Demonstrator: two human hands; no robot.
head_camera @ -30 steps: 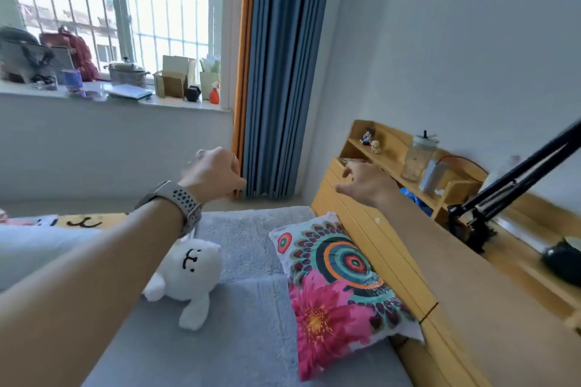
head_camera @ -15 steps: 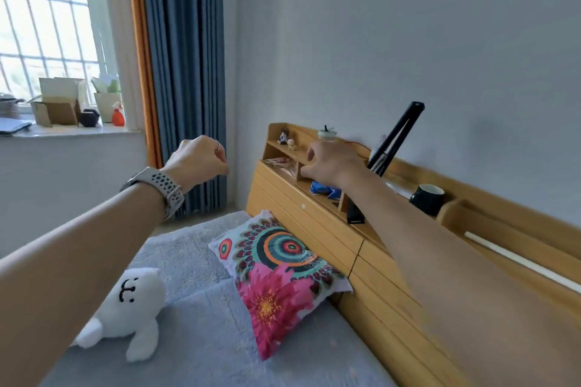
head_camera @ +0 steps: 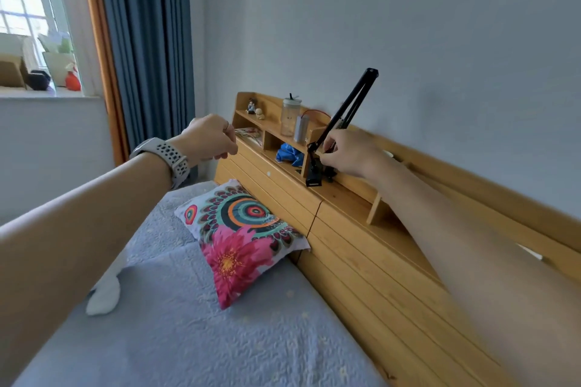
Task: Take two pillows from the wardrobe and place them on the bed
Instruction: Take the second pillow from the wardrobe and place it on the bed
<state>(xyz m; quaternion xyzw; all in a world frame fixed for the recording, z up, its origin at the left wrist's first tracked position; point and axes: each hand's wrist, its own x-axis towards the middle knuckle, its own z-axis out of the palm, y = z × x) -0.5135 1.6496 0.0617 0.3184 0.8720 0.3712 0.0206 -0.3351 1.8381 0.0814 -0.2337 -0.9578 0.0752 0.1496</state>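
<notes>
Two hands are reaching forward over the bed [head_camera: 195, 339]: left hand [head_camera: 210, 137] is hanging in the air, fingers curled, holding nothing; right hand [head_camera: 349, 152] is pinching the lower part of one black folding stand [head_camera: 344, 116] clamped on the headboard shelf [head_camera: 342, 198]. One flowered pillow [head_camera: 242, 239] is lying on the bed, touching the headboard. One white plush toy [head_camera: 105, 294] is showing partly beneath the left forearm. One clear jar [head_camera: 290, 116] and two small figurines [head_camera: 255, 108] are standing on the shelf.

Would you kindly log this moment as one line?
pillow: one on bed | left hand: curled, empty | right hand: at black stand | wardrobe: unseen
</notes>
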